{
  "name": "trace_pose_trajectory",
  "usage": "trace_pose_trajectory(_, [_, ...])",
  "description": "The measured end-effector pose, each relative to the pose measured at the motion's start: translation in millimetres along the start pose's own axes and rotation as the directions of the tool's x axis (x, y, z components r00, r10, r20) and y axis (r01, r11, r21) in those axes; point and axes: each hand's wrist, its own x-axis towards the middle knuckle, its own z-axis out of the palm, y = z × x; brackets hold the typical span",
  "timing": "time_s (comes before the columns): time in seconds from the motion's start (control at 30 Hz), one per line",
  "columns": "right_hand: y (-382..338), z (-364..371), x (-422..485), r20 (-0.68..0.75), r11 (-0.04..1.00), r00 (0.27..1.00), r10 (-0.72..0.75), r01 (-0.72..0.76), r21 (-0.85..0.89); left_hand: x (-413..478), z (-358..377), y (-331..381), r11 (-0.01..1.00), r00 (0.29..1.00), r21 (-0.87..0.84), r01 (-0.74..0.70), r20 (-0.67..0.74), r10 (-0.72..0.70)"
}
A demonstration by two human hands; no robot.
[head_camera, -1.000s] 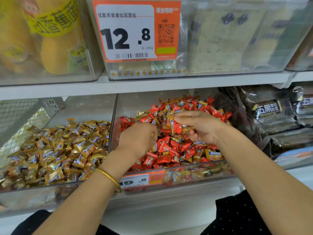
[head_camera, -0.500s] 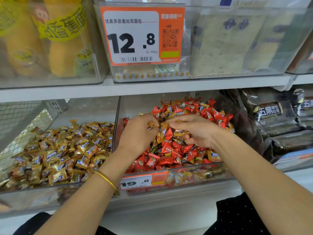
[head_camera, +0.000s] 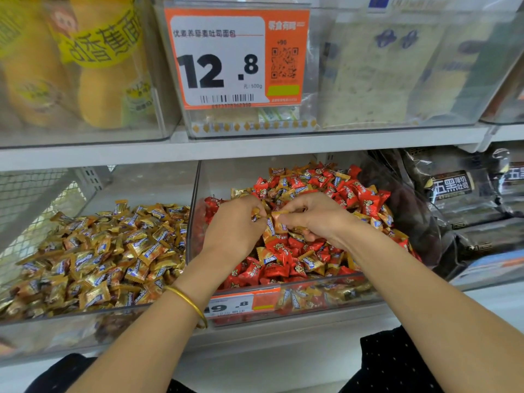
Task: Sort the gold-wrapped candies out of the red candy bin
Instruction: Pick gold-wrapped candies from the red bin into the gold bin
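Left hand point(head_camera: 234, 226) and right hand point(head_camera: 317, 219) each pinch crinkly gold-wrapped candies point(head_camera: 271, 226) over the clear plastic red candy bin point(head_camera: 317, 282). It seems best to shake off any red strays before moving the handful to the gold-filled clear bin point(head_camera: 85, 312) alongside.

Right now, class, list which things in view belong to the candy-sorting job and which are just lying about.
Job: left hand, right hand, gold-wrapped candies they hold, red candy bin, gold candy bin.
Lying about: 12.8 price tag, yellow packs, dark packs.

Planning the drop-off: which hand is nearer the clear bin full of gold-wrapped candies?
Left. The left hand is just right of the gold-candy bin; the right hand is farther right.
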Motion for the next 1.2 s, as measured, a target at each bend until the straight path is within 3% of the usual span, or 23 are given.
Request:
trace_pose_trajectory(0.17, [-2.1,-1.5,0.4,-0.015,1.0,1.0,-0.002,0.003,0.01,0.6,-12.5,0.2,0.997,0.996,0.073,-0.008,-0.09,0.015])
trace_pose_trajectory(0.3, [-7.7,7.8,-4.2,0.141,0.999,0.99,0.015,-0.021,0.044,0.3,-18.8,-1.7,0.997,0.989,0.079,-0.02,-0.147,0.031])
trace_pose_trajectory(0.4, [-12.7,14.7,-10.2,0.245,0.974,0.969,0.02,0.036,-0.223,-1.4,-18.5,-1.3,0.997,0.99,0.078,-0.011,-0.142,0.022])
trace_pose_trajectory(0.5, [-9.5,11.5,-5.4,0.087,0.81,0.988,-0.125,0.153,-0.566,-3.7,-19.0,-0.3,0.998,0.99,0.061,-0.015,-0.141,0.024])
trace_pose_trajectory(0.53, [-8.5,7.9,-3.0,0.022,0.778,0.981,-0.192,0.165,-0.606,-3.9,-19.6,-0.4,0.999,0.989,0.051,-0.018,-0.143,0.025])
trace_pose_trajectory(0.6, [-9.8,1.5,-1.1,-0.008,0.808,0.966,-0.259,0.212,-0.55,-3.3,-20.5,-0.8,0.999,0.988,0.032,-0.026,-0.15,0.031])
trace_pose_trajectory(0.7, [-13.1,5.9,-2.3,0.165,0.811,0.962,-0.217,0.272,-0.518,-1.9,-20.5,-1.6,0.999,0.984,0.002,-0.039,-0.174,0.038])
trace_pose_trajectory(0.77, [-10.3,15.0,-0.5,0.245,0.727,0.954,-0.176,0.293,-0.621,-1.3,-19.9,-2.5,0.999,0.983,-0.003,-0.041,-0.181,0.04])
trace_pose_trajectory(0.93, [-4.0,31.1,1.3,0.252,0.477,0.957,-0.142,0.289,-0.83,-0.2,-19.1,-3.2,0.999,0.984,-0.016,-0.041,-0.174,0.037])
trace_pose_trajectory(1.0, [-5.9,28.8,-0.1,0.244,0.551,0.954,-0.176,0.3,-0.779,0.2,-19.5,-3.5,0.999,0.985,-0.031,-0.036,-0.17,0.031])
trace_pose_trajectory(1.1, [-14.4,8.3,-8.6,0.164,0.782,0.961,-0.222,0.276,-0.559,0.4,-20.8,-2.8,0.997,0.984,-0.067,-0.027,-0.178,0.015])
trace_pose_trajectory(1.2, [-13.4,-19.2,-22.2,0.151,0.844,0.98,-0.128,0.187,-0.503,0.1,-21.5,-1.1,0.993,0.985,-0.115,-0.022,-0.173,0.002])
